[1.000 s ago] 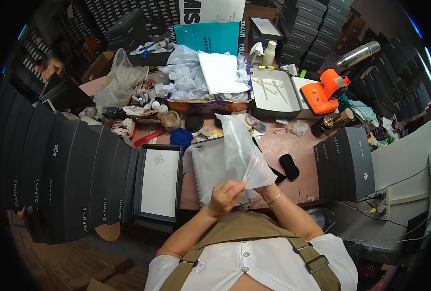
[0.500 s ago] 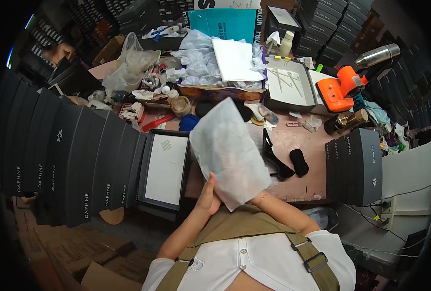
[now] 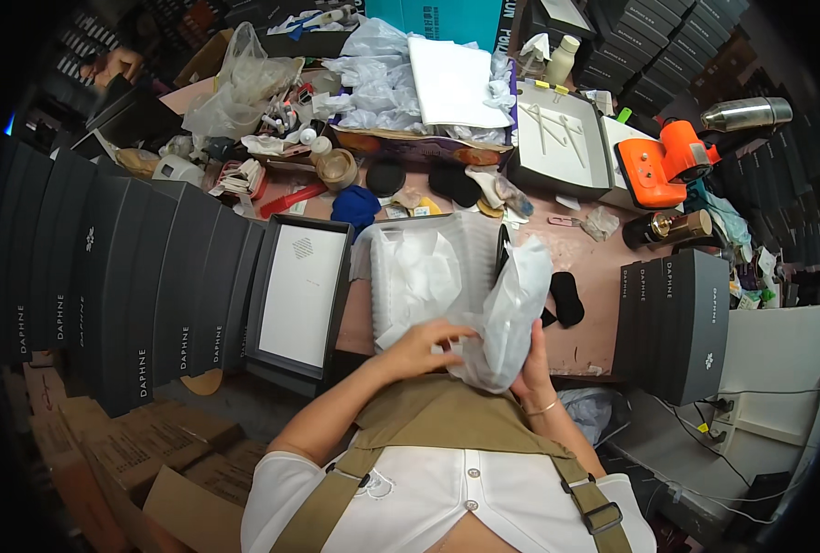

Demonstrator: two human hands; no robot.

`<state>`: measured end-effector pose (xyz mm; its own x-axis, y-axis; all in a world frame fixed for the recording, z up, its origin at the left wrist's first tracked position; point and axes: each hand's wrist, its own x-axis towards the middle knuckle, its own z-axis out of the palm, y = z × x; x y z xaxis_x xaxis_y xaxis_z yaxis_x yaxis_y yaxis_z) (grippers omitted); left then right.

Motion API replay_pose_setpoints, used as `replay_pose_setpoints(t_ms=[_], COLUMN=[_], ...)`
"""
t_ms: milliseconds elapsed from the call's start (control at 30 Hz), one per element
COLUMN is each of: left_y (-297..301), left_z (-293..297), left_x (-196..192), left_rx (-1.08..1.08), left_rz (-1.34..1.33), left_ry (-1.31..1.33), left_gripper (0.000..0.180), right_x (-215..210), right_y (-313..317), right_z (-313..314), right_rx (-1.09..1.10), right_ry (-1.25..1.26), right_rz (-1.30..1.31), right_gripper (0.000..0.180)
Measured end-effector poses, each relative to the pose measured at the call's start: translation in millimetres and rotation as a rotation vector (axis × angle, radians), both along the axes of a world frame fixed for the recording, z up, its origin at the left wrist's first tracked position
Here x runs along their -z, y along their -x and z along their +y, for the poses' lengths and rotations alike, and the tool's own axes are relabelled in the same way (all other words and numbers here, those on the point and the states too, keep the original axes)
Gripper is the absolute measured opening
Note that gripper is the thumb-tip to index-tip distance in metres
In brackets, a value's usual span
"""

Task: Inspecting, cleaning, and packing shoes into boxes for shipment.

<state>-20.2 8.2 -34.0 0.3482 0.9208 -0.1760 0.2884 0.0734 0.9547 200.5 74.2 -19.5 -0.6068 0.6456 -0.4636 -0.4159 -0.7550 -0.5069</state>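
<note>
A white translucent pouch (image 3: 511, 313) stands upright over the near edge of the table, bulging around something inside that I cannot make out. My right hand (image 3: 532, 367) grips it from the right side, low down. My left hand (image 3: 424, 348) is at its left edge, fingers apart and curved toward it. Left of the pouch lies crumpled white wrapping (image 3: 419, 281) on a ribbed translucent sheet (image 3: 474, 258). Behind the pouch a strip of a black shoe (image 3: 502, 241) shows, mostly hidden. A black oval pad (image 3: 567, 300) lies to the right.
An open dark box (image 3: 301, 295) with a white inside stands at left, beside a long row of dark shoeboxes (image 3: 115, 276). More shoeboxes (image 3: 677, 323) stand at right. Farther back are a carton of crumpled paper (image 3: 410, 147), a shallow tray (image 3: 566, 138) and an orange device (image 3: 654, 170).
The flat white pouch, held up in front before, is now upright and farther right, in my right hand. My left hand has moved up onto its left side. The white wrapping behind has come into sight.
</note>
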Motion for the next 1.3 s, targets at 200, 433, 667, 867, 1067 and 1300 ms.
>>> replay_pose_setpoints(t_ms=[200, 433, 667, 867, 1067, 1300], left_y=[38, 123, 78, 40, 66, 97], left_z=[82, 65, 35, -3, 11, 23], left_x=[98, -48, -91, -29, -47, -81], left_rx=[-0.754, -0.983, -0.784, -1.014, -1.209, -1.069], left_rz=[0.079, -0.218, 0.164, 0.338, 0.233, 0.287], left_ry=[0.326, -0.356, -0.294, -0.426, -0.485, -0.405], left_gripper=[0.030, 0.015, 0.020, 0.026, 0.037, 0.058], right_x=[15, 16, 92, 70, 58, -18], right_y=[-36, 52, 83, -42, -28, -47], right_z=[-17, 26, 13, 84, 72, 88], right_rx=[0.023, -0.525, -0.428, -0.677, -0.751, -0.358], right_ry=[-0.162, -0.578, -1.526, -1.351, -1.320, -0.623], right_rz=[-0.141, -0.528, -0.947, -1.761, -1.281, -0.547], right_gripper=[0.079, 0.048, 0.069, 0.057, 0.060, 0.052])
